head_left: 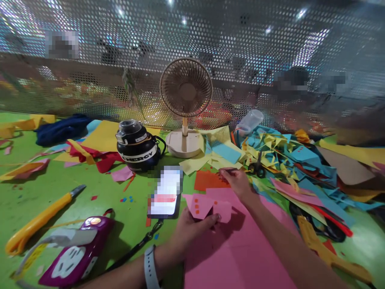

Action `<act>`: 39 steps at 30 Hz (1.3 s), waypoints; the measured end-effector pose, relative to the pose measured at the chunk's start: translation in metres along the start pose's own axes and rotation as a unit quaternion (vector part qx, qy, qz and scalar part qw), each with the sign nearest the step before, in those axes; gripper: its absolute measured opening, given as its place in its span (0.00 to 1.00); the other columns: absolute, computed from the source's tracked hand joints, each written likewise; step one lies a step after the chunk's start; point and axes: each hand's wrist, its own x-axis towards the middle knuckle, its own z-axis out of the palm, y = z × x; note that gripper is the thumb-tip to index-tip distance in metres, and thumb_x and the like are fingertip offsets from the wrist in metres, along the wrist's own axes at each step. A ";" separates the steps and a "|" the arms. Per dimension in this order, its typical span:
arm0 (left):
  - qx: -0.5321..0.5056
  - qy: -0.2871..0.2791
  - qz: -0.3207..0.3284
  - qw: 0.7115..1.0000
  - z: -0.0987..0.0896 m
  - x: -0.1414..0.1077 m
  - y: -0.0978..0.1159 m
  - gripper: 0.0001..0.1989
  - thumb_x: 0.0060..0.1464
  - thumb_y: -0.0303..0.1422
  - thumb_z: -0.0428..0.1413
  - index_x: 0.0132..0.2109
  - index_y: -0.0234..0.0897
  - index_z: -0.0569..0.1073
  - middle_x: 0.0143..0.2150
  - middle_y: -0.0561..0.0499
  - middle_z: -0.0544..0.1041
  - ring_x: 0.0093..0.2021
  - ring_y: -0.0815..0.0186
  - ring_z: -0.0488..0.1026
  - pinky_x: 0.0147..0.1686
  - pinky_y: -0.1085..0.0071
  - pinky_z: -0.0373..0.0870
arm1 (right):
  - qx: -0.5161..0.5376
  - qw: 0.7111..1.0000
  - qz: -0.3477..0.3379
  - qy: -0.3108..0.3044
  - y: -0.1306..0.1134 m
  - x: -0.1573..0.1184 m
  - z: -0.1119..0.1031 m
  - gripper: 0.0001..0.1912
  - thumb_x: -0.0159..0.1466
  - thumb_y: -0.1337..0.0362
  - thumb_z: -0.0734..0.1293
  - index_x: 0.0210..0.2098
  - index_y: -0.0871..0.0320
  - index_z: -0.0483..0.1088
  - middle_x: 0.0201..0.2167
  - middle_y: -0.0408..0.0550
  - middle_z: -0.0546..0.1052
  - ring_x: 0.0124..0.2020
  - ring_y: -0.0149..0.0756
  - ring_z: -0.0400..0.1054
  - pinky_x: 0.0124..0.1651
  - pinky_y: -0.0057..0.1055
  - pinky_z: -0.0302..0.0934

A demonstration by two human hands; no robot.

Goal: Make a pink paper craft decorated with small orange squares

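My left hand [195, 224], with a pale band on its wrist, grips a folded pink paper piece [197, 206] bearing small orange squares. That piece is above a large pink sheet [231, 257]. Farther forward, my right hand [236, 180] is closed round a thin dark tool [227, 170], whose tip is over an orange paper [206, 180] with small red-orange bits on it. The exact shape of the tool is hard to make out.
A lit phone [166, 194], black bottle [135, 146] and fan [185, 88] stand ahead. At left lie a yellow cutter [42, 218] and purple device [78, 253]. Paper scraps [282, 148], a clear cup [251, 120] and yellow-handled scissors [327, 257] are at right.
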 end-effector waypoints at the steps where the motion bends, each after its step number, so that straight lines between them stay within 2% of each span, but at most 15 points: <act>1: -0.003 -0.001 -0.002 1.000 0.000 0.001 0.000 0.14 0.40 0.37 0.70 0.30 0.33 0.76 0.27 0.50 0.77 0.25 0.69 0.71 0.28 0.73 0.70 | -0.003 1.000 -0.003 0.006 0.002 0.000 0.002 0.22 0.56 0.45 0.65 0.30 0.59 0.76 0.32 0.54 0.82 0.32 0.44 0.77 0.36 0.36 0.72; 5: -0.006 -0.001 -0.006 1.000 -0.001 0.002 -0.001 0.15 0.39 0.36 0.71 0.30 0.34 0.76 0.27 0.50 0.77 0.26 0.70 0.71 0.28 0.73 0.70 | -0.021 1.000 -0.011 0.021 0.005 -0.004 0.005 0.19 0.57 0.48 0.65 0.28 0.57 0.76 0.37 0.55 0.82 0.37 0.46 0.77 0.40 0.37 0.70; 13: 0.008 0.004 -0.011 1.000 0.000 0.000 0.001 0.15 0.40 0.37 0.71 0.31 0.34 0.76 0.27 0.50 0.77 0.26 0.70 0.72 0.28 0.73 0.71 | -0.048 0.999 -0.020 0.007 -0.005 -0.010 0.004 0.13 0.60 0.55 0.64 0.31 0.56 0.76 0.36 0.51 0.82 0.37 0.44 0.76 0.41 0.35 0.70; 20: 0.005 0.024 -0.019 1.000 0.003 -0.001 0.006 0.16 0.38 0.36 0.71 0.31 0.33 0.75 0.28 0.50 0.78 0.26 0.70 0.72 0.29 0.72 0.71 | -0.043 0.998 -0.037 0.017 0.000 -0.009 0.006 0.13 0.60 0.55 0.64 0.29 0.56 0.76 0.35 0.53 0.82 0.33 0.43 0.77 0.37 0.34 0.71; 28: -0.005 0.013 -0.022 1.000 0.004 -0.002 0.008 0.18 0.37 0.37 0.72 0.32 0.32 0.75 0.28 0.50 0.77 0.27 0.69 0.72 0.28 0.73 0.72 | -0.037 0.997 -0.065 0.034 0.004 -0.007 0.007 0.12 0.58 0.56 0.65 0.28 0.56 0.77 0.32 0.50 0.83 0.33 0.43 0.77 0.36 0.34 0.71; 39: 0.000 0.005 -0.016 1.000 0.002 -0.002 0.007 0.16 0.38 0.37 0.71 0.31 0.32 0.76 0.27 0.51 0.78 0.26 0.71 0.71 0.28 0.74 0.70 | -0.063 0.993 -0.093 0.038 0.000 -0.012 0.006 0.10 0.59 0.58 0.65 0.29 0.55 0.77 0.29 0.49 0.82 0.30 0.40 0.76 0.33 0.32 0.69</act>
